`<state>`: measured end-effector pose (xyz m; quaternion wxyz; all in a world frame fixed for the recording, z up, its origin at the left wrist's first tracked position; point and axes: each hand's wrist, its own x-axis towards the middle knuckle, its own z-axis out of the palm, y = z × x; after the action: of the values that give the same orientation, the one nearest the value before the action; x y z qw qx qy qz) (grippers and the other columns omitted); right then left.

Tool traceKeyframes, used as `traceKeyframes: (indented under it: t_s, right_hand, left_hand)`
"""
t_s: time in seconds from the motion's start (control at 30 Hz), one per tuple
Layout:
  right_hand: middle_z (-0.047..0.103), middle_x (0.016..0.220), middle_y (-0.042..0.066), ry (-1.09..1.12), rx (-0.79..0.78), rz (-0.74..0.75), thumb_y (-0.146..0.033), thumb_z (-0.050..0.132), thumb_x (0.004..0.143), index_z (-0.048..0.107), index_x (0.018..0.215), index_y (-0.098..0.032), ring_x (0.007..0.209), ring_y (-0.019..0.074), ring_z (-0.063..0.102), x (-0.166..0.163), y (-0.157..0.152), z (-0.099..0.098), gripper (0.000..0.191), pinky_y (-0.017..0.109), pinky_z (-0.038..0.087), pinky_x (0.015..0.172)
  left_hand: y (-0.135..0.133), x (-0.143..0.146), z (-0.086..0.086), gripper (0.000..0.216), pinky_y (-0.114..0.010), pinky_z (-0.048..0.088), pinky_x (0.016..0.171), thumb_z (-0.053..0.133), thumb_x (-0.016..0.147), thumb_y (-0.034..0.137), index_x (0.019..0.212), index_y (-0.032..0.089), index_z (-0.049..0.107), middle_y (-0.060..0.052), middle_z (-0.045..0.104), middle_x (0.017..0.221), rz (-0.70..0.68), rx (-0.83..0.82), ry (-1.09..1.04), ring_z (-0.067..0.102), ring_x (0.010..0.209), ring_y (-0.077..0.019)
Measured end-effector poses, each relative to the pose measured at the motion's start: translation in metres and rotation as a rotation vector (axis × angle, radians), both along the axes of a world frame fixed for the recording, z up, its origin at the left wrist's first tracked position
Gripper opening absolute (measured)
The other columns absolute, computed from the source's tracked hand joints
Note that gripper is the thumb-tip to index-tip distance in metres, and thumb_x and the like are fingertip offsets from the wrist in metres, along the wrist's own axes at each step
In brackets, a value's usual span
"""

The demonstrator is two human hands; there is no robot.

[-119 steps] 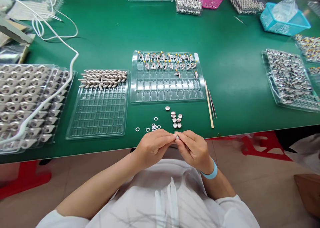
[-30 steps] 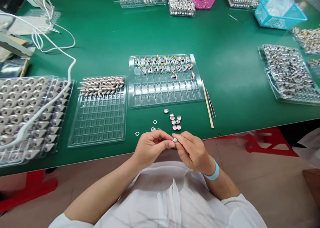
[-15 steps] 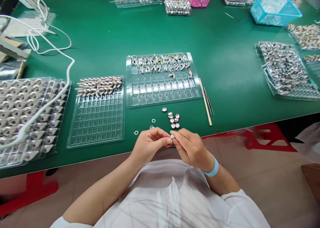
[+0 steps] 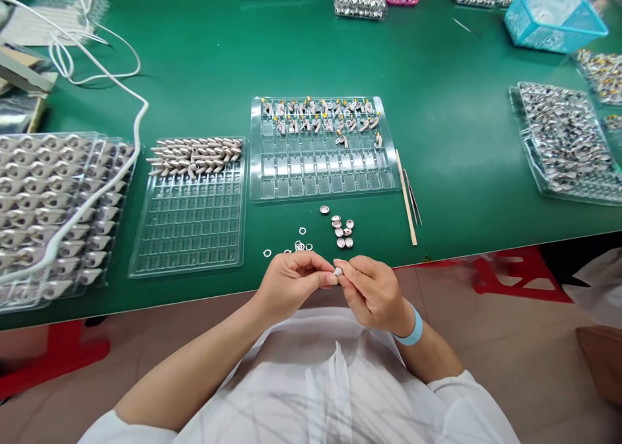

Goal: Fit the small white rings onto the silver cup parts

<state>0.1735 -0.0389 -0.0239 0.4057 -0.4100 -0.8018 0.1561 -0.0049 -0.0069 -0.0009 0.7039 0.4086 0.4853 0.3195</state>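
Note:
A small pale rounded part [image 4: 338,271] sits at the fingertips of both hands, just in front of the table's near edge. My left hand [image 4: 296,282] pinches it from the left between thumb and forefinger. From the right, my right hand [image 4: 372,292] grips it too, with its fingertips closed; much of the part is hidden. Beyond the hands lie several round metallic caps [image 4: 341,232] on the green table. Several thin white rings [image 4: 300,244] are scattered left of the caps, some partly behind my left hand.
A clear tray [image 4: 325,149] holds curved parts with yellow tips. Left of it, another tray [image 4: 194,223] carries grey pointed parts. A wooden stick [image 4: 406,198] and tweezers [image 4: 413,198] lie at right. A white cable [image 4: 138,129] crosses the left stack of trays [image 4: 53,217].
The view has shifted slightly, so the trays sit a little higher in the picture and more white rings show. Both hands still pinch the small part, with their fingertips marginally adjusted.

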Motion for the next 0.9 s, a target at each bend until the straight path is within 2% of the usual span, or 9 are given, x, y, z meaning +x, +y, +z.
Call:
traceKeyframes:
  t_s: [0.27,0.43,0.7,0.9]
  right_hand:
    - [0.058,0.079,0.007,-0.022,0.043,0.022,-0.01,0.048,0.088,0.049,0.131,-0.01,0.065,0.0167,0.054,0.0,-0.001,-0.002,0.042,0.029,0.045,0.051]
    - [0.061,0.081,0.007,0.019,-0.002,0.03,-0.012,0.048,0.09,0.049,0.131,-0.015,0.066,0.0155,0.056,0.001,-0.002,0.001,0.041,0.028,0.048,0.053]
    - [0.064,0.082,0.006,0.19,-0.187,0.093,-0.016,0.05,0.093,0.058,0.124,-0.017,0.07,0.0145,0.06,0.005,0.005,0.011,0.032,0.027,0.053,0.058]
    - [0.063,0.076,0.004,0.193,-0.203,0.097,-0.017,0.05,0.093,0.062,0.119,-0.016,0.064,0.0126,0.059,0.004,0.007,0.009,0.028,0.024,0.051,0.055]
  left_hand:
    - [-0.001,-0.003,-0.003,0.006,-0.024,0.057,0.061,0.077,0.066,0.019,0.068,0.014,0.074,-0.005,0.072,0.064,-0.038,0.042,0.039,0.066,0.061,-0.0152]
    - [0.0,-0.005,0.0,0.006,-0.026,0.057,0.062,0.074,0.07,0.02,0.07,0.014,0.073,-0.006,0.073,0.067,-0.104,0.095,0.04,0.067,0.062,-0.017]
    - [0.008,-0.01,0.01,0.005,-0.022,0.05,0.058,0.071,0.075,0.016,0.071,0.017,0.072,-0.003,0.073,0.067,-0.184,0.417,0.215,0.064,0.06,-0.0137]
    - [0.009,-0.012,0.011,0.006,-0.023,0.05,0.058,0.07,0.077,0.016,0.071,0.018,0.071,-0.002,0.074,0.068,-0.234,0.536,0.273,0.065,0.06,-0.014]
